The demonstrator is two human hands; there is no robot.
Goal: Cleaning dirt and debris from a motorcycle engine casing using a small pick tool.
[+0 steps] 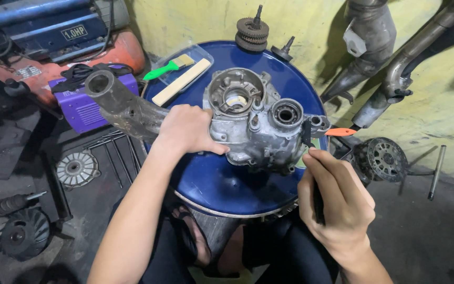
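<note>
Head view, left hand (185, 130) flat on engine casing (253, 123)

Grey engine casing (253, 123) and a dark slim tool (313, 173)

The grimy cast-metal casing lies flat, round bearing openings facing up, under the left fingers (211, 144) on its near-left edge. The black tool stands nearly upright within the right fingers (324, 163), its tip touching the casing's right edge.

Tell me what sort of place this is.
Probably a small engine repair workshop: a greasy engine case sits on a blue drum, exhaust pipes lean on the wall, and a flywheel lies on the floor.
</note>
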